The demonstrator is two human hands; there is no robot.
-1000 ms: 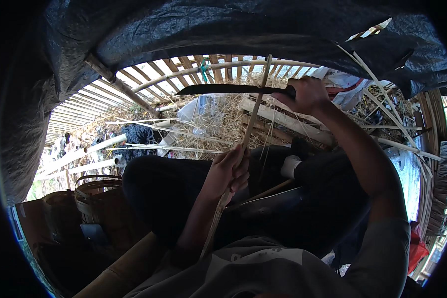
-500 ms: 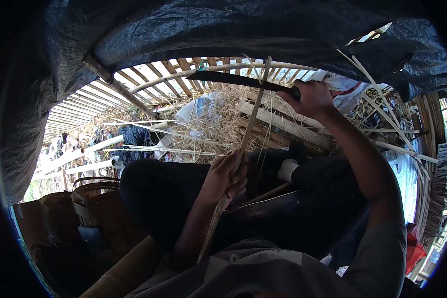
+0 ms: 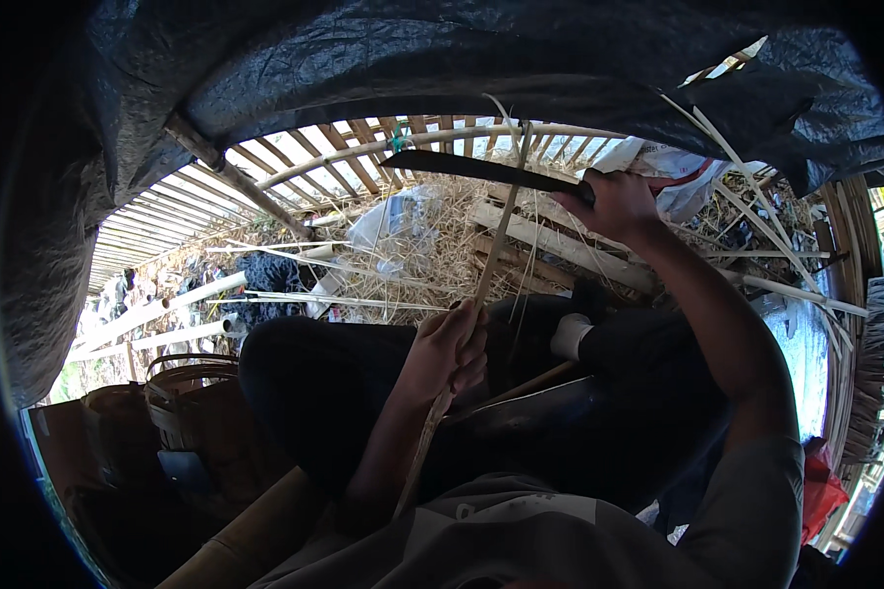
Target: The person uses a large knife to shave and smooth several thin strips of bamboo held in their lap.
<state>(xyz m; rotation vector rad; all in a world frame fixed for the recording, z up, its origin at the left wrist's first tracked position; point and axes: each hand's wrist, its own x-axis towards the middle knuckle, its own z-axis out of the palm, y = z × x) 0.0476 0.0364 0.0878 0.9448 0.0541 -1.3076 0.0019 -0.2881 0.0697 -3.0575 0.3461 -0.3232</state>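
Observation:
My left hand [image 3: 447, 355] grips a long thin bamboo strip [image 3: 486, 270] that rises from my lap toward the roof. My right hand [image 3: 614, 204] is raised and holds the handle of a long dark knife [image 3: 471, 169]. The blade lies nearly level and crosses the strip near its upper end. My legs in dark trousers [image 3: 344, 393] are folded below the strip.
A woven basket [image 3: 182, 393] and a thick bamboo pole [image 3: 250, 525] lie at lower left. Piles of dry bamboo shavings [image 3: 413, 265], loose strips and a wooden plank [image 3: 560, 245] lie ahead. A black tarp [image 3: 413, 69] hangs overhead, slatted fencing behind.
My right hand has lifted the knife higher along the strip and tilted the blade slightly. My left hand keeps its hold on the strip in about the same place.

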